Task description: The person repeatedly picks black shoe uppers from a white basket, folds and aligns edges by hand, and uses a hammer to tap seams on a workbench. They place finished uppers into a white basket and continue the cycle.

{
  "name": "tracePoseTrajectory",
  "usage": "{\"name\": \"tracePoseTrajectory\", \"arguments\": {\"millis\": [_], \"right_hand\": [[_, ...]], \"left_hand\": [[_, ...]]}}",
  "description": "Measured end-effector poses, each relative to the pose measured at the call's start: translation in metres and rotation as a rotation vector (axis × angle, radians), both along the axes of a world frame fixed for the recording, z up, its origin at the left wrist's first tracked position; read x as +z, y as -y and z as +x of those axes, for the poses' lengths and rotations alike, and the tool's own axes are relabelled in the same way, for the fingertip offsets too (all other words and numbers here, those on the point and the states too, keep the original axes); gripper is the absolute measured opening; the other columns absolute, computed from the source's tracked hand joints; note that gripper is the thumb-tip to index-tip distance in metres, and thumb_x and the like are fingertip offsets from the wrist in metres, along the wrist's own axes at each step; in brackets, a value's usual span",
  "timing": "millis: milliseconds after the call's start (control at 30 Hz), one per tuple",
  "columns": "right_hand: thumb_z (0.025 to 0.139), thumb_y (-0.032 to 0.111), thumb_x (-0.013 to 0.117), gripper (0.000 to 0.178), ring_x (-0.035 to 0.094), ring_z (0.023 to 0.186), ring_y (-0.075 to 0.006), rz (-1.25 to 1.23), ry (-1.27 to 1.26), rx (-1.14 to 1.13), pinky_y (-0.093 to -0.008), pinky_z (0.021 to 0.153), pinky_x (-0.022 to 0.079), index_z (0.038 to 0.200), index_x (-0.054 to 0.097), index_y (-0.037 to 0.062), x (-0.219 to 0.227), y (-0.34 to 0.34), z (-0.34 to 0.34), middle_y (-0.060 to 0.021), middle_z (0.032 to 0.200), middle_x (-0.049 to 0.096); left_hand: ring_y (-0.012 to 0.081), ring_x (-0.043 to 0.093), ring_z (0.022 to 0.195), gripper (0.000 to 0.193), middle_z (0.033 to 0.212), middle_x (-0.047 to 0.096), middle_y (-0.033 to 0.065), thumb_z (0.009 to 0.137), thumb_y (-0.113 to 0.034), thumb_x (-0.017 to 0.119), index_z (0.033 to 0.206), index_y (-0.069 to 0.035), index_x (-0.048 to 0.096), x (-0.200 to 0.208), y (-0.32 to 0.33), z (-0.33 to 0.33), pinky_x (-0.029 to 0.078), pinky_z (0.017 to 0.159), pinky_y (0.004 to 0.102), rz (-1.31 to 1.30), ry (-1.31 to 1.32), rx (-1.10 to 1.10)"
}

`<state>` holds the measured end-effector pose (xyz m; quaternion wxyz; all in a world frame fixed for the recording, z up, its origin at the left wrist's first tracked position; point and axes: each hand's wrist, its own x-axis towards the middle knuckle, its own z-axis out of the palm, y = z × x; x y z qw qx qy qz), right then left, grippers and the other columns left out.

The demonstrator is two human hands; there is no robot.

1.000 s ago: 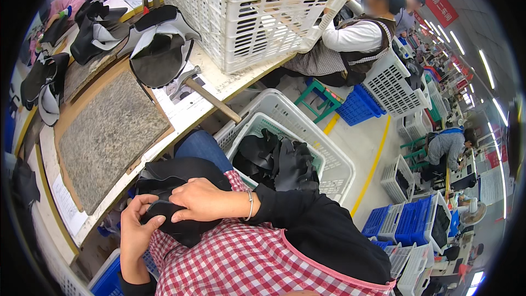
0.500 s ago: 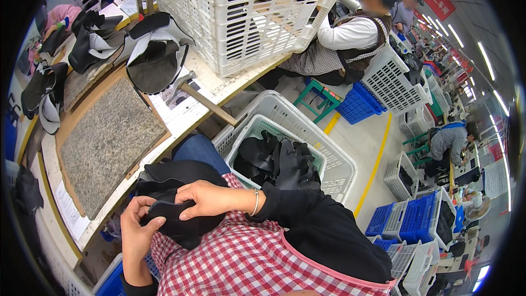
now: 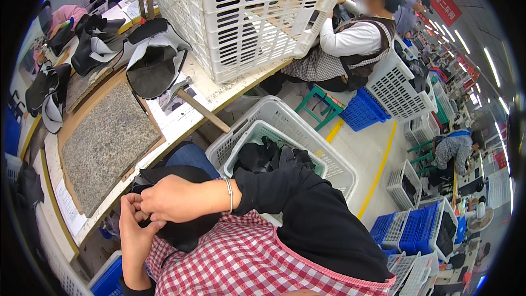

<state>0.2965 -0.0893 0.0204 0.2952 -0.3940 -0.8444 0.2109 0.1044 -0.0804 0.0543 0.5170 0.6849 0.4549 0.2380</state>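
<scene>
Black piece (image 3: 189, 231) in left hand (image 3: 137, 220), right hand (image 3: 178, 198); red banner (image 3: 444, 4) bears lettering.

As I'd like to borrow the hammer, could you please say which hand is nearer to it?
Right. The right hand is over the black piece, on the person's side of the hammer; the left hand is at that piece too, farther left.

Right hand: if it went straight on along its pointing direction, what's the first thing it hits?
Most likely the left hand: its fingers lie right at the tips of the right hand, over the black piece. Whether they already touch is hard to tell from this view.
</scene>
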Motion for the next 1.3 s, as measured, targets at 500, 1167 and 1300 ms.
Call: {"name": "tracePoseTrajectory", "arguments": {"millis": [500, 1167, 1300], "right_hand": [[0.082, 0.032, 0.081, 0.037, 0.066, 0.080, -0.0391, -0.324, -0.217, 0.290, -0.0473, 0.071, 0.050, 0.092, 0.066, -0.0011, -0.016, -0.016, 0.047, -0.0164, 0.084, 0.069], [0.080, 0.042, 0.081, 0.041, 0.068, 0.084, -0.0336, -0.175, 0.145, -0.169, -0.0441, 0.074, 0.047, 0.085, 0.064, 0.0048, -0.038, 0.012, -0.018, -0.0114, 0.083, 0.067], [0.085, 0.044, 0.077, 0.039, 0.067, 0.090, -0.0314, -0.032, 0.153, -0.374, -0.0422, 0.079, 0.046, 0.092, 0.065, 0.0075, -0.005, 0.020, -0.055, -0.0096, 0.088, 0.067]], "left_hand": [[0.0056, 0.058, 0.078, 0.046, 0.091, 0.061, 0.0017, 0.069, 0.009, 0.081, 0.107, -0.001, 0.057, 0.004, 0.006, 0.024, 0.047, 0.072, 0.0214, 0.119, -0.206, 0.031], [0.0146, 0.054, 0.077, 0.016, 0.083, 0.061, 0.0039, 0.083, -0.005, 0.078, 0.088, 0.000, 0.064, -0.073, -0.032, -0.064, 0.044, 0.073, 0.0282, 0.211, 0.090, -0.127], [0.0087, 0.054, 0.078, 0.015, 0.081, 0.057, -0.0033, 0.081, -0.001, 0.077, 0.088, 0.001, 0.065, -0.060, -0.065, -0.091, 0.044, 0.073, 0.0256, -0.016, 0.353, -0.096]]}}
